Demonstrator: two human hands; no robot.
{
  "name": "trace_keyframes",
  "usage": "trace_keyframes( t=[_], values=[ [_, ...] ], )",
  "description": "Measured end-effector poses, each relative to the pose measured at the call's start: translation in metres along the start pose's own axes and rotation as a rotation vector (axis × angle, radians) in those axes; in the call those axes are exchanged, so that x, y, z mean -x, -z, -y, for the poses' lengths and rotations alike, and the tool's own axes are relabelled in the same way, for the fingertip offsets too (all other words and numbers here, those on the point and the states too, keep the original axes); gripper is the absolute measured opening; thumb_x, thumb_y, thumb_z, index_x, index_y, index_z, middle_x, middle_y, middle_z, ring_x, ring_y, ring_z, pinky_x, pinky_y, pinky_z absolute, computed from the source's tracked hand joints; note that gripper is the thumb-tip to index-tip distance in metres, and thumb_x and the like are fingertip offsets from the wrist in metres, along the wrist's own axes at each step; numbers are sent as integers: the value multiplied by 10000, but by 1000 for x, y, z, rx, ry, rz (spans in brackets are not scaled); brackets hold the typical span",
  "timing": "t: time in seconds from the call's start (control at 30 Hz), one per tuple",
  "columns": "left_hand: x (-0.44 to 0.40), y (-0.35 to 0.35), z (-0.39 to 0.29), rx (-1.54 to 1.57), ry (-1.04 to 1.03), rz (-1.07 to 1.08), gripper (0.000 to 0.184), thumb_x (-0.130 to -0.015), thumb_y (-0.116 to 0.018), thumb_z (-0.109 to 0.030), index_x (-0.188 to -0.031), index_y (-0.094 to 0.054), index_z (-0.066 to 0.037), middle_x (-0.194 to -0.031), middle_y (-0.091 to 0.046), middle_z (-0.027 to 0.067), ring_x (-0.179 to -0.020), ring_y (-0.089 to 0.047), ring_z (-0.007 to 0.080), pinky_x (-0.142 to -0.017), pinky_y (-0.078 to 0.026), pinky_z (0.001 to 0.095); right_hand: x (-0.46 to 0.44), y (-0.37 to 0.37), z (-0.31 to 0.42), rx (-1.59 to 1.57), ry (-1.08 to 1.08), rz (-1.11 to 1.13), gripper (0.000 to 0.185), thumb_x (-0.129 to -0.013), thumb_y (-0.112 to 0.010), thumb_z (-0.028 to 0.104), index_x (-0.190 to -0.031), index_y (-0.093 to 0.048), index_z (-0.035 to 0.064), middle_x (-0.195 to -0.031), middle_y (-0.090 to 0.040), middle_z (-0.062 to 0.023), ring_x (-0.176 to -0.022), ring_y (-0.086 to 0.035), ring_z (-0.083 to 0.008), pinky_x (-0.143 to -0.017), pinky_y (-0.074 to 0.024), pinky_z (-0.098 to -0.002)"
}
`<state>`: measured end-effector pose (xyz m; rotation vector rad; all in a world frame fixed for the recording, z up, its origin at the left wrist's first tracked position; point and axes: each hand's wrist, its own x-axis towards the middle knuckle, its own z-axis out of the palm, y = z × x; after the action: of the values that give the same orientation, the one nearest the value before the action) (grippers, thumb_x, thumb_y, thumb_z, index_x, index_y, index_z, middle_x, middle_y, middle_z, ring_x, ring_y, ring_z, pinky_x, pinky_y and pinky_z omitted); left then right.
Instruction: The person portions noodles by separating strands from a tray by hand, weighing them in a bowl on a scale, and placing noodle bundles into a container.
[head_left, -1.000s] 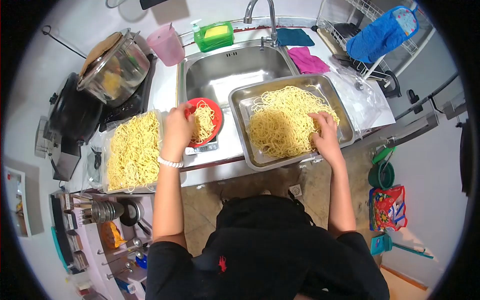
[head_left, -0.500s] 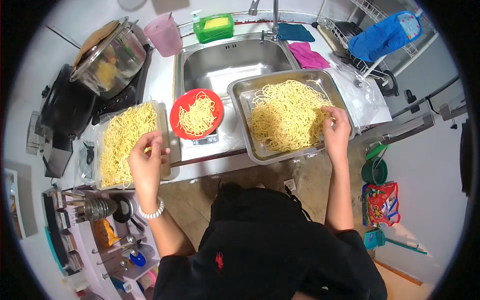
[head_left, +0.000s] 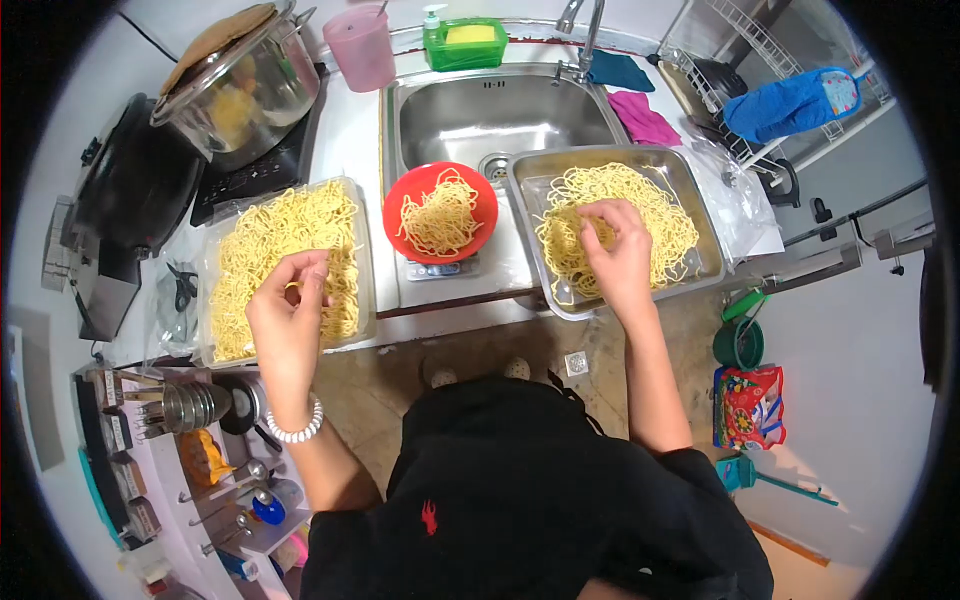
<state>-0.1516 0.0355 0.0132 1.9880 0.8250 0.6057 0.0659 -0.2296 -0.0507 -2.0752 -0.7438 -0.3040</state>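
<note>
My left hand (head_left: 287, 325), with a white coil band at the wrist, is over the right part of a clear container (head_left: 366, 290) of yellow noodles (head_left: 275, 235); its thumb and fingers are curled together. My right hand (head_left: 622, 262) makes a pinch above noodles (head_left: 665, 215) in a steel tray (head_left: 712, 262). Whatever either hand pinches is too small to make out. Between the hands a red plate (head_left: 487, 215) holds a small heap of noodles (head_left: 440, 218) and rests on a scale (head_left: 443, 270), its display partly visible.
Behind the plate is a steel sink (head_left: 500, 125) with a faucet (head_left: 583, 68). A glass-sided pot (head_left: 245, 105) and a black pot (head_left: 135, 190) stand at the left. Pink cup (head_left: 360, 55), green soap holder (head_left: 465, 45), cloths and a wire rack (head_left: 770, 60) line the back and right.
My left hand moved off the red plate to the left container. My right hand lifted from the tray's right side and shifted left over its noodles. The view has also shifted.
</note>
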Motion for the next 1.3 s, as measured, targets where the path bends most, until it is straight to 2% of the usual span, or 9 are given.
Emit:
trace_keyframes(
  t=[0.2, 0.27, 0.3, 0.37, 0.57, 0.67, 0.93, 1.1, 1.3],
  values=[
    [-41, 10, -30, -177, -271, 128, 191, -918, -632, -126, -1002, -692, 35, -824, -694, 54, -679, -585, 75, -639, -466, 229, 26, -35, 17, -79, -56, 34, 153, -807, -627, 27, -944, -694, 9, -945, -635, -167, -967, -594, -322, -885, -468, -396],
    [-72, -23, -26, -206, -499, 210, 183, -899, -636, -128, -998, -695, 15, -867, -710, 150, -701, -633, 148, -674, -496, 282, 35, -47, 29, -133, -63, 48, 170, -810, -624, 23, -968, -686, 7, -979, -625, -166, -980, -598, -319, -888, -470, -388],
    [-86, -40, -32, -195, -422, 360, 209, -871, -660, -159, -989, -694, 11, -870, -692, 168, -731, -653, 219, -716, -510, 333, 39, -51, 38, -152, -60, 55, 175, -811, -624, 23, -975, -683, 6, -992, -621, -165, -983, -598, -318, -889, -470, -387],
    [-117, -88, -13, -315, -633, 348, 240, -829, -689, -182, -995, -695, -9, -920, -671, 159, -833, -649, 285, -794, -511, 378, 48, -58, 45, -152, -16, 54, 189, -816, -627, 24, -998, -675, 10, -1031, -607, -157, -985, -598, -317, -890, -471, -384],
    [-164, -145, 4, -565, -965, 531, 270, -793, -701, -171, -1040, -697, -61, -1039, -641, 155, -1000, -611, 320, -903, -489, 415, 75, -37, 46, -114, -158, 17, 171, -825, -625, 14, -987, -681, 16, -1038, -610, -153, -994, -599, -310, -883, -475, -377],
    [-177, -148, -3, -604, -812, 750, 267, -779, -711, -180, -1016, -704, -56, -1013, -651, 151, -999, -611, 325, -900, -491, 415, 85, -19, 35, -78, -227, -59, 168, -827, -619, 2, -982, -682, 14, -1028, -614, -148, -989, -604, -299, -878, -476, -367],
    [-183, -153, 11, -560, -1083, 684, 242, -791, -656, -166, -978, -712, -23, -967, -659, 156, -992, -612, 327, -891, -502, 406, 97, 0, 24, -63, -300, -192, 160, -823, -619, 9, -971, -680, 7, -1020, -622, -147, -977, -611, -294, -881, -475, -360],
    [-190, -150, 14, -460, -1116, 697, 196, -811, -638, -107, -964, -720, -17, -897, -683, 164, -842, -653, 321, -809, -530, 382, 91, 3, 23, -41, -266, -198, 154, -828, -622, 16, -970, -680, 5, -1003, -626, -149, -964, -614, -305, -875, -477, -366],
    [-181, -129, -10, -301, -845, 674, 160, -820, -627, -57, -930, -720, 13, -802, -699, 135, -666, -645, 168, -657, -525, 295, 83, 4, 19, -39, -252, -203, 158, -827, -616, 9, -971, -680, 4, -1000, -628, -146, -964, -616, -296, -866, -482, -359]
  ],
)
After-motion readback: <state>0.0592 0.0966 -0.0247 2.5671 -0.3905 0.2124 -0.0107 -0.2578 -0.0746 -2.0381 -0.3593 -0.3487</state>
